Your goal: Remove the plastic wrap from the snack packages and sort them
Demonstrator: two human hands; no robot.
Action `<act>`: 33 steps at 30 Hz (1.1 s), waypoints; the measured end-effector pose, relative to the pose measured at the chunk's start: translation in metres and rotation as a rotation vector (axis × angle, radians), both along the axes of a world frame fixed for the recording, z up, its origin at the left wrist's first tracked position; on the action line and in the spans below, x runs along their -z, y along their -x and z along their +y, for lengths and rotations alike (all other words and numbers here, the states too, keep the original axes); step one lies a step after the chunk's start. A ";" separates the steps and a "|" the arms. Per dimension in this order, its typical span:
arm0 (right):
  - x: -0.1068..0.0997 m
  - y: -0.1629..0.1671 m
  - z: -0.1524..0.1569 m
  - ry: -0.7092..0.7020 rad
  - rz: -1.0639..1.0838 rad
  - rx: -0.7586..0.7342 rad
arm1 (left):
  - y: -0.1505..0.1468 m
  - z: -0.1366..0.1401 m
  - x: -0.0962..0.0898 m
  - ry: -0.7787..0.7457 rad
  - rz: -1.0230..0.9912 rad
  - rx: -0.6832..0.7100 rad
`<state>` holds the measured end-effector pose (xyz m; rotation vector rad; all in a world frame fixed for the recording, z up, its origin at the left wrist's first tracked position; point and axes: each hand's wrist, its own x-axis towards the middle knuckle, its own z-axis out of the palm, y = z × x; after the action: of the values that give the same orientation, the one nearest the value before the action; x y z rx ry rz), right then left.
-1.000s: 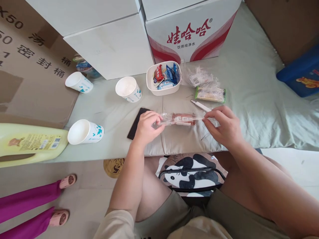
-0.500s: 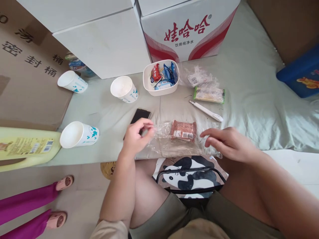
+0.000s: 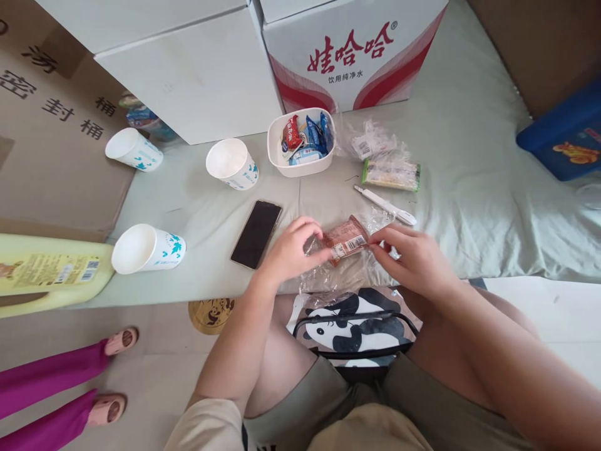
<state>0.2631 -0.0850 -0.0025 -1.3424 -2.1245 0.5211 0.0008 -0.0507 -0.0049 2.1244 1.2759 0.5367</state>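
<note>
Over pale-green cloth (image 3: 464, 194), the right hand (image 3: 419, 258) pinches a reddish-brown rectangular plastic packet (image 3: 348, 238); the left hand (image 3: 292, 249) gapes at its edge.

The white box (image 3: 347, 56) reads 娃哈哈® over 饮用纯净水, and the carton (image 3: 61, 169) shows 汤, 桶 and 密封桶

Brown packet (image 3: 346, 241), centre: I see glossy plastic film.
Clear wrapper (image 3: 323, 277), lower centre: crinkled, shiny plastic.
Green cover (image 3: 474, 207), right: wrinkled, softly sheened cloth.
Carton (image 3: 352, 66), top centre: smooth printed cardboard.

Right hand (image 3: 417, 258) — now on packet (image 3: 348, 242)
</note>
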 end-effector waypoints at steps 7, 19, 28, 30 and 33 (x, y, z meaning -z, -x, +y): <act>0.010 0.016 -0.002 -0.009 -0.125 -0.101 | -0.008 -0.005 0.000 0.121 -0.052 0.001; 0.026 0.042 0.008 -0.080 0.038 -0.049 | -0.029 0.003 -0.004 0.692 -0.992 -0.597; 0.034 0.063 0.012 -0.019 0.020 0.113 | -0.019 0.004 -0.001 0.848 -1.217 -0.497; 0.035 0.062 0.014 0.000 0.044 0.124 | -0.018 0.004 -0.001 0.936 -1.238 -0.443; 0.035 0.058 0.020 0.057 0.108 0.065 | -0.017 0.007 -0.001 0.966 -1.243 -0.470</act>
<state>0.2054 -0.0653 -0.0371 -1.3781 -1.9864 0.6177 0.0181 -0.0435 -0.0042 0.4421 0.9029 0.9459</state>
